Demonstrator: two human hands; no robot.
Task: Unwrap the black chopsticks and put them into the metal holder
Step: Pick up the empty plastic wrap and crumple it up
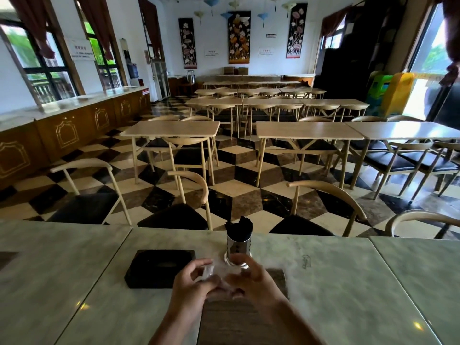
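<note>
Black box [159,267] lies flat on the marble surface [348,282], left of the hands. Left hand [191,280] has its grip pinched on a clear wrapper [207,271], fingers curled. Right hand [251,277] curls at the wrapper's other end; grip blurred, cannot tell. Just behind the hands, metal holder [238,245] stands upright with black chopsticks [239,226] inside.

chopsticks [239,226] in holder [238,245] | box [159,267] left | hands nearer
</note>
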